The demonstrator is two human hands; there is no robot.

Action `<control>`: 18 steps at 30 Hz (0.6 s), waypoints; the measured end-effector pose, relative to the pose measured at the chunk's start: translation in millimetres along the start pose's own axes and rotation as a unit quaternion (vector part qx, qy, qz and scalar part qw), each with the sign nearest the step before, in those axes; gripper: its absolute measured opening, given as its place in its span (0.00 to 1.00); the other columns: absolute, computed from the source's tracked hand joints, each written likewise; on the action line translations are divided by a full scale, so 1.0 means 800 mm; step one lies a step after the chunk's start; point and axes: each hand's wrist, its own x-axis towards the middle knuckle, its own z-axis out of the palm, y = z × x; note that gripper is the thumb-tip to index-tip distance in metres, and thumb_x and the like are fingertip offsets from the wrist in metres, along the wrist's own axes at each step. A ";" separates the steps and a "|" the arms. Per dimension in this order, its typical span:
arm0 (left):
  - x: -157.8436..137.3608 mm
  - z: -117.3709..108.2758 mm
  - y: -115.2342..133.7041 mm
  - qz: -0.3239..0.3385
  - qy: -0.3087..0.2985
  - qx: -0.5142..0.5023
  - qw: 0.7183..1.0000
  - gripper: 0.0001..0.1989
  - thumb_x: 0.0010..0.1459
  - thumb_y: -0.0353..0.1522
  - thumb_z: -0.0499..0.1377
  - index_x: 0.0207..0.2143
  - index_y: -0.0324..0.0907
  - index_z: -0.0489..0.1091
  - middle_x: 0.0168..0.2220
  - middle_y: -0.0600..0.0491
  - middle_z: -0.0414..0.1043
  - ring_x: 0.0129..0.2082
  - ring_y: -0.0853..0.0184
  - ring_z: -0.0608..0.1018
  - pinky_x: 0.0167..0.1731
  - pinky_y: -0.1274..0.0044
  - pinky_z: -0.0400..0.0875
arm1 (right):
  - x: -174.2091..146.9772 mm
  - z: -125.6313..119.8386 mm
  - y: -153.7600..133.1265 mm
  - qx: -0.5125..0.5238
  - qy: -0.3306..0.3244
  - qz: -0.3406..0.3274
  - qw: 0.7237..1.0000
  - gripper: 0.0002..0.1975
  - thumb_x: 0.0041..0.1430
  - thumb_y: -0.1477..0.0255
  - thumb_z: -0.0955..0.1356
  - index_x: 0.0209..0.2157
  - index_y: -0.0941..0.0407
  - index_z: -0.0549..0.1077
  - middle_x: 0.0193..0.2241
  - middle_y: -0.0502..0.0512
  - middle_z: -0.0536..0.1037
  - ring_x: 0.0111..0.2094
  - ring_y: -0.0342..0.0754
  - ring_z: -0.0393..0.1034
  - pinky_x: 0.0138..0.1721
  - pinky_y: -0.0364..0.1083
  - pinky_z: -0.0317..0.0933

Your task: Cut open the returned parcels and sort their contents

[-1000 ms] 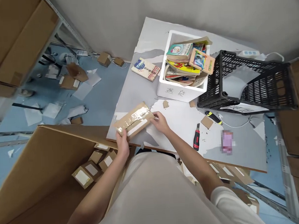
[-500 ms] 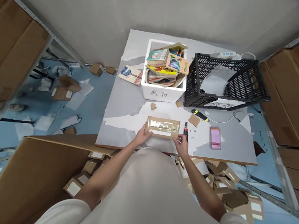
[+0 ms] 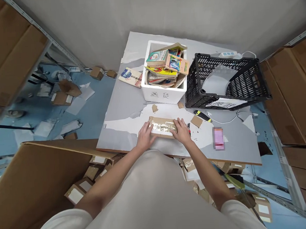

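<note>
A small cardboard box (image 3: 162, 125) sealed with shiny tape lies at the front of the table (image 3: 117, 119), with a white label strip along its near side. My left hand (image 3: 144, 135) grips its left end, fingers on the top edge. Around the right end is my right hand (image 3: 180, 131), its fingers on the top face. Just beyond that hand a red-and-black box cutter (image 3: 189, 127) shows, mostly covered by it. A yellow-and-black cutter (image 3: 202, 116) rests farther right, near a brown cardboard scrap (image 3: 196, 121).
Behind the box stand a white foam bin (image 3: 164, 95) full of books and a black plastic crate (image 3: 227, 81). A book (image 3: 130, 77) lies left of the bin. A blurred pink item (image 3: 218, 138) is at right. A large open carton (image 3: 44, 180) stands at lower left.
My right hand has moved from the box's near right corner up onto its top and right end. My left hand now reaches farther over the left end. The view has shifted slightly.
</note>
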 end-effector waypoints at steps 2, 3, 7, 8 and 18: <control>0.000 0.003 0.001 0.020 -0.039 0.005 0.999 0.25 0.54 0.41 0.61 0.53 0.45 0.66 0.64 0.43 0.54 0.66 0.48 0.52 0.61 0.56 0.48 | 0.007 0.002 0.004 0.013 -0.005 0.004 1.000 0.33 0.53 0.60 0.69 0.59 0.53 0.63 0.61 0.63 0.61 0.64 0.65 0.45 0.62 0.63 0.43; -0.001 0.004 0.000 0.022 -0.048 0.004 0.999 0.23 0.55 0.41 0.60 0.53 0.46 0.67 0.64 0.43 0.54 0.66 0.48 0.51 0.61 0.55 0.48 | 0.008 0.003 0.006 0.024 -0.004 0.008 1.000 0.34 0.52 0.59 0.69 0.60 0.53 0.62 0.61 0.63 0.61 0.64 0.64 0.46 0.62 0.63 0.43; -0.004 0.007 -0.010 0.002 -0.030 -0.035 0.999 0.25 0.53 0.44 0.62 0.52 0.45 0.68 0.67 0.43 0.45 0.67 0.46 0.46 0.60 0.54 0.51 | 0.000 0.013 0.011 0.093 0.013 0.076 0.993 0.41 0.51 0.55 0.69 0.63 0.54 0.56 0.66 0.64 0.48 0.66 0.63 0.43 0.62 0.61 0.46; -0.006 0.007 -0.013 -0.007 -0.032 -0.051 0.998 0.26 0.53 0.45 0.62 0.52 0.45 0.68 0.68 0.43 0.42 0.67 0.46 0.48 0.59 0.55 0.54 | -0.003 0.016 0.010 0.112 0.014 0.095 0.989 0.44 0.50 0.54 0.69 0.64 0.55 0.53 0.66 0.64 0.46 0.66 0.62 0.42 0.62 0.61 0.47; 0.006 -0.020 -0.013 -0.075 0.016 -0.089 0.993 0.31 0.54 0.44 0.60 0.58 0.46 0.61 0.57 0.44 0.66 0.55 0.55 0.70 0.54 0.64 0.63 | -0.041 0.009 0.016 0.435 -0.046 0.140 0.888 0.56 0.38 0.54 0.75 0.65 0.53 0.49 0.63 0.63 0.58 0.61 0.55 0.58 0.58 0.56 0.57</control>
